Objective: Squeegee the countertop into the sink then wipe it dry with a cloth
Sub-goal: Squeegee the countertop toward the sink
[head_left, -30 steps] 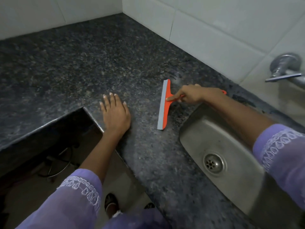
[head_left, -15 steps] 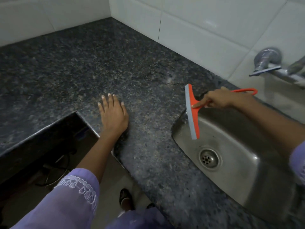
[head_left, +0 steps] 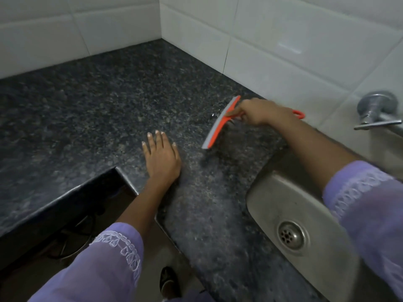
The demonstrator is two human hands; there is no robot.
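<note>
My right hand (head_left: 259,112) grips the handle of an orange squeegee (head_left: 220,123) with a grey blade. The blade hovers just over the dark speckled granite countertop (head_left: 98,101), left of the steel sink (head_left: 272,203), tilted with its far end near the wall. A small wet patch glints by the blade's far end. My left hand (head_left: 162,159) lies flat, fingers spread, on the countertop near its inner corner edge. No cloth is in view.
White tiled walls (head_left: 272,40) close the counter at the back and right. A chrome tap (head_left: 377,112) sticks out of the wall above the sink. The drain (head_left: 292,236) sits in the basin. The counter's L-shaped front edge (head_left: 65,192) drops to a dark space with cables.
The squeegee was drawn right from the counter to the sink rim, then came back left over the countertop. My left hand stayed flat in place.
</note>
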